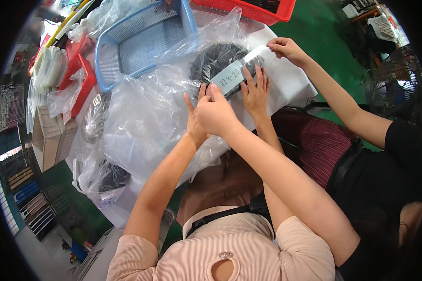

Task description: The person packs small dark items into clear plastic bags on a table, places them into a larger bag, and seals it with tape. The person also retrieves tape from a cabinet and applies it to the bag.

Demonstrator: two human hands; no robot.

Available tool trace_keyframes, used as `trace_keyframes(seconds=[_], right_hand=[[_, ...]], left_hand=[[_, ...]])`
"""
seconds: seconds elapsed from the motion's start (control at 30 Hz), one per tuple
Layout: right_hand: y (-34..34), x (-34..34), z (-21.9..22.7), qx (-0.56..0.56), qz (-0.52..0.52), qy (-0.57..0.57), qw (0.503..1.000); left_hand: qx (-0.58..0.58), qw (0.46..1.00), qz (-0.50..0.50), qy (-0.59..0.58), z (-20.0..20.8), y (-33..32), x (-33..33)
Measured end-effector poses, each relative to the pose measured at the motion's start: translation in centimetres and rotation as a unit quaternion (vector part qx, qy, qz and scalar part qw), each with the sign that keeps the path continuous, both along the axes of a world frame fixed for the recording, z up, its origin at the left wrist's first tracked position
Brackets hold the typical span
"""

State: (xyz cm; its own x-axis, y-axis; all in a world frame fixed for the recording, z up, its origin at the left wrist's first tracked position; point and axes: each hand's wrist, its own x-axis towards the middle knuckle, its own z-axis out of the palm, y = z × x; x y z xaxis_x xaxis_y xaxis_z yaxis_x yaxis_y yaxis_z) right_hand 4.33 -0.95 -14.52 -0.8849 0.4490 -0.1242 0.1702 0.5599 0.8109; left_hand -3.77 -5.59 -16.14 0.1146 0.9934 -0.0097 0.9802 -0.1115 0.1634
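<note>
A clear plastic bag (211,56) of black items lies on the white-covered table. Across it runs a pale blue handwritten label strip (226,78). My right hand (255,96) rests flat on the bag, its fingers spread against the label's lower edge. Just left of the label, my left hand (194,119) touches the bag with its fingers apart. It is partly hidden by a co-worker's hand (215,112), which reaches across my right arm to the label's left end. That person's other hand (286,50) pinches near the whitish strip at the right end.
An empty blue plastic basket (150,47) stands beyond the bag. Red baskets (82,79) sit at the left and far right. Loose clear plastic (140,126) covers the table's middle. A beige bin (47,140) stands at the left; a black fan (394,79) is at the right.
</note>
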Motion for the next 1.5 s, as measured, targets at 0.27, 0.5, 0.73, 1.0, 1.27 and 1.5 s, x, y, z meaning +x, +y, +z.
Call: trace_keyframes(seconds=[0.27,0.5,0.73,1.0,1.27,1.5], right_hand=[[-0.3,-1.2,-2.3,-0.141,-0.01,0.092,0.986],[-0.4,-1.6,-3.2,-0.236,-0.032,0.15,0.96],[-0.7,-2.2,-4.0,-0.294,-0.049,0.183,0.937],[-0.2,-1.5,-4.1,-0.337,-0.042,0.261,0.904],[-0.8,-2.0,-4.1,-0.374,-0.042,0.271,0.886],[-1.0,-2.6,-3.7,-0.427,-0.057,0.263,0.863]], left_hand=[[-0.005,0.997,0.019,0.073,0.0,0.1,0.3],[-0.01,0.998,0.045,0.038,-0.7,0.1,0.2],[0.014,0.998,0.051,-0.028,-1.8,0.3,-0.1],[0.002,0.998,0.067,0.006,-1.7,0.6,0.1],[-0.007,0.998,0.049,0.05,-1.0,0.0,0.1],[-0.066,0.994,0.078,0.042,0.5,-1.7,-0.4]])
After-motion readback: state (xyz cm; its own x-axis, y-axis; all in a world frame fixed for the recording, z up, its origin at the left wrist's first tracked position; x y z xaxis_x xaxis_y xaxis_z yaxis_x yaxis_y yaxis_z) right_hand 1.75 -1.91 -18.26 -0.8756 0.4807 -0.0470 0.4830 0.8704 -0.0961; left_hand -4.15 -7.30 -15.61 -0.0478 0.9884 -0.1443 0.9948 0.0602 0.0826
